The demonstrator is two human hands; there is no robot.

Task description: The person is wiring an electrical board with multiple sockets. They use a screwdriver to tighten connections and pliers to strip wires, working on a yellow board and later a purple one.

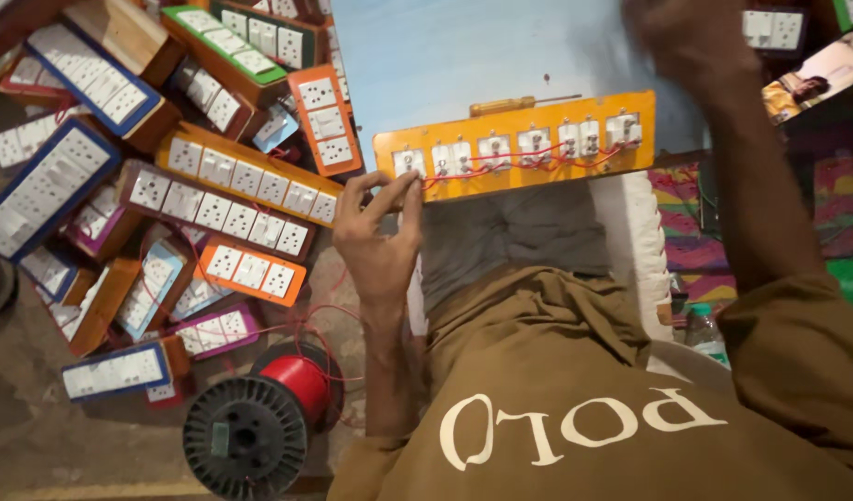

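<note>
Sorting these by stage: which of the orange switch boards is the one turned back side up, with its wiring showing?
The long orange board on the work surface, touched by the left hand. Red wire links its switch backs; the other orange boards in the floor pile lie face up.

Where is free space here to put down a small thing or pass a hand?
Free: the pale blue tabletop behind the orange panel and screwdriver; the bare floor left of the red wire spool. Crowded: the heap of switch boards beside the left hand.
</note>
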